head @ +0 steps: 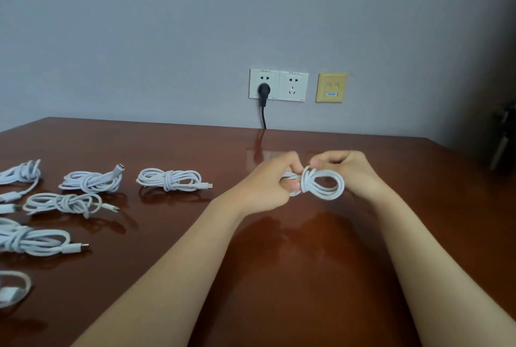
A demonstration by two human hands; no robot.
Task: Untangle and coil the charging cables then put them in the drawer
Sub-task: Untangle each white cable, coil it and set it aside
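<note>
Evidently the work is at the binding stage: both hands meet just above the glossy brown table (279, 277), with one white cable (325, 186) gathered between them and lifted clear of the wood. The left hand (265, 183) has its fingers curled tight round one end of the gathered loops, which looks meant to stop the turns from springing apart. The right hand (347, 172) has its thumb and fingertips drawn narrow, pinching the strand that crosses the bundle's middle. My reading is that it is winding the tail round the waist to lock the coil. The free half of the loops bulges out below the right hand, so nothing drags while the wrap is pulled snug. Well apart on the left lie several finished bundles (92, 181), the nearest one (170, 179) with its connector poking out to the right. Each is looped and cinched at its middle and set beside the others rather than heaped, probably so that they do not tangle again and can be gathered up in one go. The wall sockets (279, 85) and the black plug (264, 90) behind the table seem to play no part. No drawer shows in this view, so the stowing step seems not yet begun.
</note>
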